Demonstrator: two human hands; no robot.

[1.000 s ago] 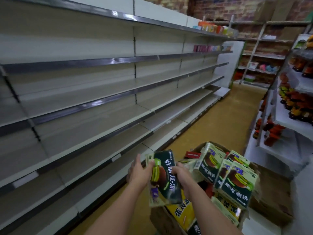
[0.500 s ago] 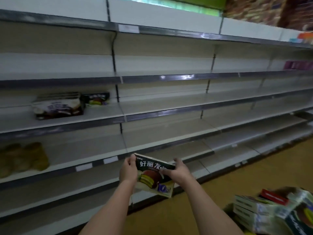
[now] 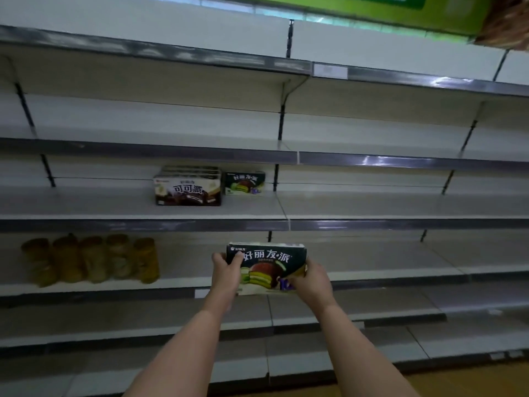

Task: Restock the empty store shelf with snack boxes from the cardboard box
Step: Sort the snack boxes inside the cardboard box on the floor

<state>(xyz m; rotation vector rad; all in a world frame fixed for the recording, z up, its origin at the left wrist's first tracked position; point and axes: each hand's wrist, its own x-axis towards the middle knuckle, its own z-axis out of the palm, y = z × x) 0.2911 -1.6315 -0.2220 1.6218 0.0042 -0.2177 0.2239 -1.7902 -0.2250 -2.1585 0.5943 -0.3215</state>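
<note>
I hold a dark green snack box (image 3: 264, 266) upright with its front toward me, in front of the shelving. My left hand (image 3: 226, 272) grips its left end and my right hand (image 3: 310, 279) grips its lower right corner. On the shelf (image 3: 372, 209) above sit a matching green snack box (image 3: 244, 183) and, to its left, a stack of brown cocoa-pie boxes (image 3: 188, 190). The cardboard box is out of view.
A row of several yellowish jars (image 3: 91, 260) stands on the shelf at left, level with my hands. Long white shelves with grey front rails run across the whole view, above and below. A strip of yellow floor (image 3: 472, 382) shows at bottom right.
My view swung left from the cardboard box to face the shelving. I turned the snack box from on end to level and lifted it toward the shelves with both hands.
</note>
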